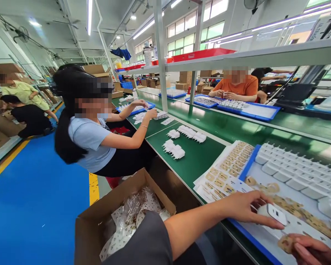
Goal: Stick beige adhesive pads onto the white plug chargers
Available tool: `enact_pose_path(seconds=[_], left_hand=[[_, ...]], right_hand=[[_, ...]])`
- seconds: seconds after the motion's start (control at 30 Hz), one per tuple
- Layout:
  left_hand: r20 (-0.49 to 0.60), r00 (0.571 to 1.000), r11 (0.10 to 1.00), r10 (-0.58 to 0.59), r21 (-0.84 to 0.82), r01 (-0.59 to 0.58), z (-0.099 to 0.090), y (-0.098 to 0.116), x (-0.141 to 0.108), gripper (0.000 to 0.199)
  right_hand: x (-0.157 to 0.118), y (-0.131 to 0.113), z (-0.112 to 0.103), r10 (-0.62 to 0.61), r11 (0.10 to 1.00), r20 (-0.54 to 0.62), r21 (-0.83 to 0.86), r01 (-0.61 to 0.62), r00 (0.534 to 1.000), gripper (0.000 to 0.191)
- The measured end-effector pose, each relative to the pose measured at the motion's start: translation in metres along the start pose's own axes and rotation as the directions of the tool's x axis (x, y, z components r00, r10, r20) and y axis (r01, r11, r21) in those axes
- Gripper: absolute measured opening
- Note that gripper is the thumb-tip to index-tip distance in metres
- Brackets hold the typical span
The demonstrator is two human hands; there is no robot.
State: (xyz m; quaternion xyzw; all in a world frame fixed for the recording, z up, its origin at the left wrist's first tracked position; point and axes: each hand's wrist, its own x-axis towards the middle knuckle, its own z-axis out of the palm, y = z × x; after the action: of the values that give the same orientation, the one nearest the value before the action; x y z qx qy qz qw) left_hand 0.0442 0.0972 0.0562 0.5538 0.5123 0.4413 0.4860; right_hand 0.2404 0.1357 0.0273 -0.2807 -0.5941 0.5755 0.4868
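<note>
My left hand (253, 209) grips a white adapter (274, 213) with a dark-edged face and small ports turned up. Close beside it, at the lower right corner, my right hand (311, 248) pinches a small tan sticker piece (286, 243). Both hands are over a blue-edged tray (249, 162). Rows of white adapters (298, 169) with prongs up stand in the tray, and loose tan pieces (295, 209) lie in front of them. Sheets of tan stickers (234, 162) overlap the tray's left side.
White adapters (173, 149) sit in small groups on the green table (157, 141). An open cardboard box (85, 224) with plastic and sticker waste stands below the table edge. A person in light blue (91, 132) works at the left; another in orange (245, 86) sits across.
</note>
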Motion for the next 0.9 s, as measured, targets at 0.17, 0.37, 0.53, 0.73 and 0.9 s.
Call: enact_pose_path(seconds=[0.17,0.37,0.53,0.73,0.9], left_hand=[[-0.073,0.991,0.993,0.115,0.003,-0.115,0.014,-0.004,-0.008,0.056],[0.012,0.993,0.992,0.121,-0.039,-0.121,0.006,-0.004,-0.007,0.042],[-0.010,0.992,0.991,0.129,0.023,-0.129,0.007,-0.001,-0.014,0.037],[0.005,0.992,0.989,0.124,0.076,-0.124,0.006,0.003,-0.016,0.038],[-0.017,0.988,0.975,0.152,0.168,-0.147,0.006,0.003,-0.016,0.038]], right_hand=[[-0.023,-0.017,0.006,0.084,0.996,-0.083,-0.007,-0.085,0.993,0.025],[-0.020,-0.030,0.016,0.073,0.992,-0.044,0.106,-0.068,0.996,0.019],[-0.027,-0.029,0.014,0.062,0.994,-0.075,0.099,-0.054,0.995,0.015],[-0.027,-0.031,0.014,0.065,0.996,-0.077,0.063,-0.061,0.995,0.004],[-0.026,-0.034,0.015,0.053,0.998,-0.081,0.022,-0.051,0.995,0.004]])
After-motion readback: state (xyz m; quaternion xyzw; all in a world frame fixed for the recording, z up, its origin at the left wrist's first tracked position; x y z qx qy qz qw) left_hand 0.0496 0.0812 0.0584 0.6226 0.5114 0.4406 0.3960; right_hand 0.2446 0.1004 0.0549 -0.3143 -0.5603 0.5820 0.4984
